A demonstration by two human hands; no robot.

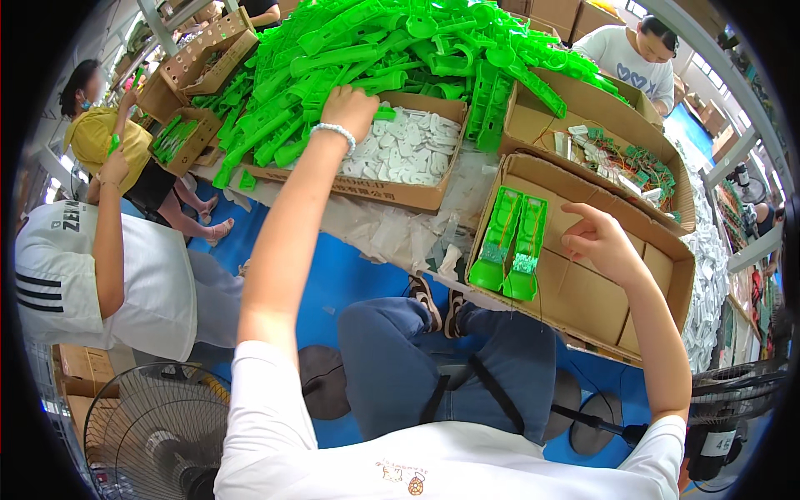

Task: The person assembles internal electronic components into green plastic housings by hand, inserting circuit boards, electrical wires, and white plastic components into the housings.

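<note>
- Green shell pile (358, 58): heaped across top centre of frame, spilling over box edges.
- Left hand (348, 115): at the pile's lower edge, upper centre, fingers down against green plastic, bracelet (333, 131) at wrist. Couldn't tell if it gripped one.
- Two green shells (531, 225): side by side, right of centre, in left end of shallow cardboard tray (621, 308); small circuit boards (524, 264) at their lower ends.
- Right hand (602, 243): over the tray, right of those shells; fingers loosely spread, half bent, nothing held.
- White parts (404, 150): boxed, just below the pile.
- Wired boards (650, 171): in box, upper right.
- Co-worker in yellow (96, 133): upper left.
- Fan (158, 425): lower left.
</note>
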